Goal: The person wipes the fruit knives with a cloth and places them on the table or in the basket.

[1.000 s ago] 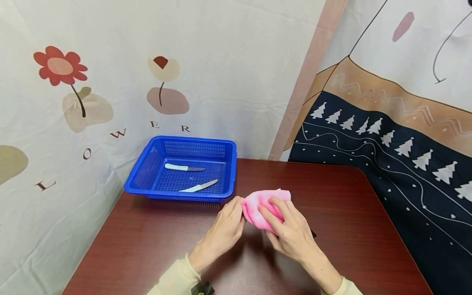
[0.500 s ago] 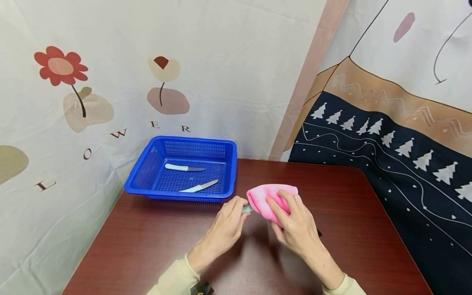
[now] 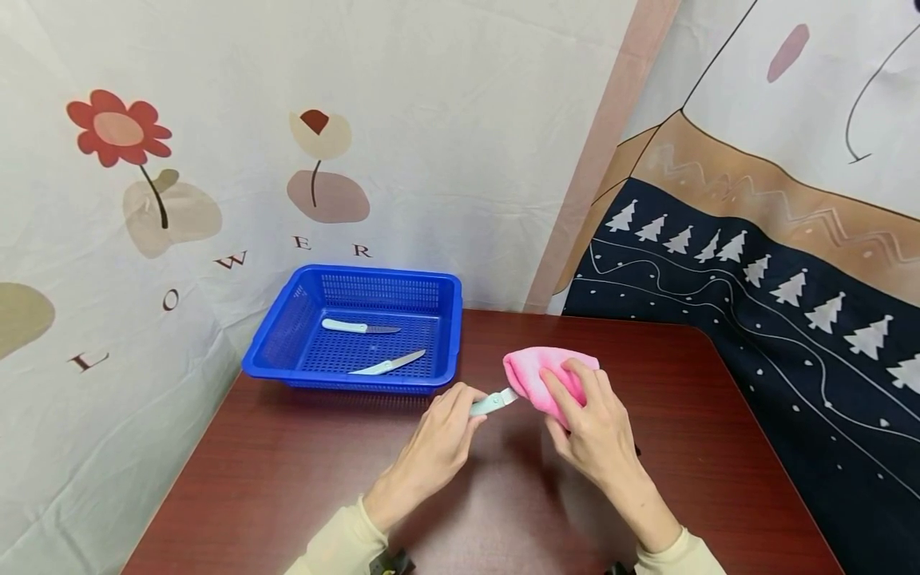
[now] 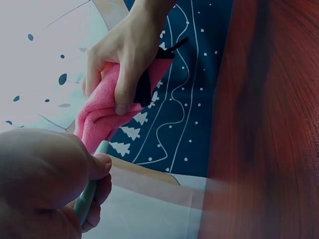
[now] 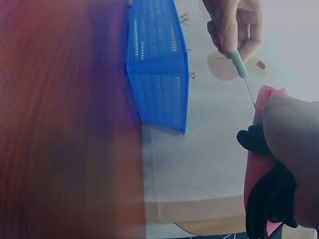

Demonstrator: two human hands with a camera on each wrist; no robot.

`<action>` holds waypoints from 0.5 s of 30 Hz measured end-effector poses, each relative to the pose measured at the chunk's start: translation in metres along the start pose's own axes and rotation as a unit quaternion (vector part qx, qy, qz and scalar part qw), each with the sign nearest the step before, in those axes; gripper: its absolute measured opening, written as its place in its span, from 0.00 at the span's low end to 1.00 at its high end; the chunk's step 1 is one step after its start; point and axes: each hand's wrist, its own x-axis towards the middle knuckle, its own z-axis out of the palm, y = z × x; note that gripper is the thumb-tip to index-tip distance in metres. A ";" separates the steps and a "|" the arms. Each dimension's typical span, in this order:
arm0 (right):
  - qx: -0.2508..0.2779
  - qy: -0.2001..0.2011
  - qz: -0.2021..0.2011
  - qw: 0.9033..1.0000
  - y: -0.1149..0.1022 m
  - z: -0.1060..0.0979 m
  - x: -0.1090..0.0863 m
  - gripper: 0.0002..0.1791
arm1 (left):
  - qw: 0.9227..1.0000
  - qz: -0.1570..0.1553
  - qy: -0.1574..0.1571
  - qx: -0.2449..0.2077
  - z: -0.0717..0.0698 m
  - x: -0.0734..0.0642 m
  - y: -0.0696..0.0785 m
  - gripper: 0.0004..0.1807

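Note:
My left hand grips a small knife by its pale green handle, above the table. The base of the blade shows, and the rest goes into the folds of a pink cloth. That cloth is folded over the blade, pinched between the thumb and fingers of my right hand. In the left wrist view the cloth has a black edge with a small loop. Thin and bright, the blade runs from the handle to the cloth in the right wrist view.
A blue plastic basket stands at the back left of the brown table. Inside it lie a white-handled knife and another knife with a pale handle. A printed curtain hangs behind the table.
My right hand and the cloth have slid right and slightly away, off the knife's handle and along the blade. The handle and blade base have come into sight; my left hand has barely moved.

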 end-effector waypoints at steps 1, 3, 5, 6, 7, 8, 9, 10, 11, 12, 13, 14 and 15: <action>-0.002 -0.002 0.005 1.000 0.002 0.000 0.000 0.27 | 1.000 0.000 -0.001 0.000 0.000 0.000 0.000 0.13; -0.004 -0.004 0.014 1.000 0.005 -0.001 -0.001 0.29 | 1.000 -0.001 -0.002 -0.001 0.000 0.000 0.000 0.13; -0.008 -0.006 0.022 1.000 0.008 -0.003 -0.001 0.30 | 1.000 -0.001 -0.004 -0.002 -0.001 -0.001 0.000 0.12; -0.011 -0.007 0.026 1.000 0.009 -0.003 -0.002 0.30 | 1.000 -0.001 -0.005 -0.003 -0.001 -0.001 0.000 0.12; -0.014 -0.009 0.030 0.999 0.011 -0.004 -0.002 0.30 | 1.000 0.000 -0.005 -0.002 -0.001 -0.001 0.000 0.12; -0.017 -0.010 0.035 0.999 0.012 -0.005 -0.002 0.31 | 1.000 0.000 -0.006 -0.003 -0.001 -0.001 0.000 0.12; -0.021 -0.011 0.040 0.999 0.014 -0.005 -0.002 0.31 | 1.000 0.001 -0.006 -0.003 -0.001 -0.001 0.000 0.12; -0.024 -0.012 0.044 0.999 0.015 -0.006 -0.003 0.31 | 1.000 0.001 -0.006 -0.004 -0.001 -0.001 -0.001 0.12; -0.027 -0.010 0.048 0.998 0.016 -0.006 -0.003 0.31 | 1.000 0.001 -0.006 -0.005 -0.002 -0.001 -0.001 0.12; -0.030 -0.010 0.052 0.998 0.018 -0.007 -0.003 0.32 | 1.000 0.002 -0.006 -0.006 -0.002 -0.002 -0.001 0.12; -0.033 -0.010 0.056 0.998 0.019 -0.008 -0.004 0.32 | 1.000 0.001 -0.006 -0.007 -0.002 -0.002 -0.001 0.12; -0.036 -0.008 0.059 0.998 0.020 -0.008 -0.004 0.32 | 1.000 0.000 -0.005 -0.008 -0.003 -0.002 -0.001 0.12; -0.037 -0.007 0.062 0.997 0.021 -0.008 -0.005 0.32 | 1.000 0.000 -0.004 -0.008 -0.003 -0.002 -0.001 0.13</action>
